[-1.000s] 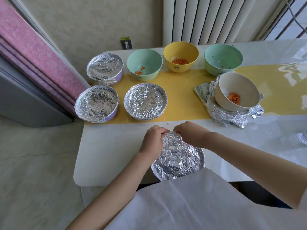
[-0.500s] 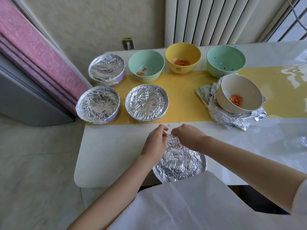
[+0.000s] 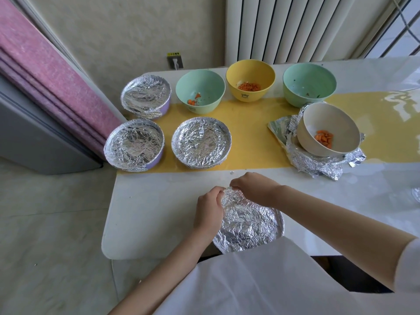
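Person wears a plain white garment (image 3: 250, 285), smooth with soft folds across the front, with a white sleeve (image 3: 409, 264) ending high on the right arm, forearms bare down to left hand (image 3: 208, 214) and right hand (image 3: 254, 187).

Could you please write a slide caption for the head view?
Left hand and right hand pinch the far rim of a foil-covered dish.

Crinkled shiny foil-covered dish (image 3: 247, 226), glossy white table (image 3: 145, 214), matt smooth cream bowl (image 3: 327, 130), rough pink fabric (image 3: 45, 71)
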Motion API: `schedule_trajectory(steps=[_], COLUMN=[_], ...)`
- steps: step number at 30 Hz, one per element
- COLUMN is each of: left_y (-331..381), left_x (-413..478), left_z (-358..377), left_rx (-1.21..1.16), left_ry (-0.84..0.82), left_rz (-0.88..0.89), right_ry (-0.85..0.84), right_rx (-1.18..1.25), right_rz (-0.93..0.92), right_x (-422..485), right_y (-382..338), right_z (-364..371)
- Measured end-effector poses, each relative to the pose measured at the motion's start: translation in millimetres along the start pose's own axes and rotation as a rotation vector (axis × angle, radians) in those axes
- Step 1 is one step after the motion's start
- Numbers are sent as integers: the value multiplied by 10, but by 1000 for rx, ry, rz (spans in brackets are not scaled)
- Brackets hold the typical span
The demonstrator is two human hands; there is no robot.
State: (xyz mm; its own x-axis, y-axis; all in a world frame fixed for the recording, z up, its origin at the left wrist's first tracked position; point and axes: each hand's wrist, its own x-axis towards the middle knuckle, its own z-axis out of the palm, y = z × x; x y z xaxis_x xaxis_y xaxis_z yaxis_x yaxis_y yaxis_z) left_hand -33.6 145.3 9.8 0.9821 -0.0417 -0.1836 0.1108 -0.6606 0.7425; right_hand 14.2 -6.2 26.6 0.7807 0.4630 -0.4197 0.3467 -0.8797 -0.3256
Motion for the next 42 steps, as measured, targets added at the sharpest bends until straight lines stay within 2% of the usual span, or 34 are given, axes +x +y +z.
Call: schedule_trajectory(steps=[3, 9, 12, 15, 21, 25, 31, 39, 42], left_y=[-9, 5, 18, -4, 11, 72, 90, 89, 81], left_x=[5, -3, -13, -8, 6, 35, 43, 43, 35], left_z=[2, -9, -14, -16, -1, 9, 24, 22, -5], left_rx=[-9, -14, -34, -10, -6, -10, 18, 27, 27], left_ry=[-7, -34, -50, -66, -29, -18, 3, -19, 3], left_rz=[1, -18, -13, 31, 64, 96, 82, 64, 91], right_ry=[3, 26, 59, 110, 145, 159, -17, 50, 98], right_rx=[55, -86, 23, 172, 307, 252, 64, 18, 172], right_rz=[-27, -6, -23, 46, 104, 77, 34, -17, -21], right_x=[6, 58, 38, -49, -231, -206, -84, -62, -115], right_y=[-17, -91, -110, -71, 181, 198, 181, 91, 129], right_z=[15, 92, 101, 58, 88, 153, -94, -24, -84])
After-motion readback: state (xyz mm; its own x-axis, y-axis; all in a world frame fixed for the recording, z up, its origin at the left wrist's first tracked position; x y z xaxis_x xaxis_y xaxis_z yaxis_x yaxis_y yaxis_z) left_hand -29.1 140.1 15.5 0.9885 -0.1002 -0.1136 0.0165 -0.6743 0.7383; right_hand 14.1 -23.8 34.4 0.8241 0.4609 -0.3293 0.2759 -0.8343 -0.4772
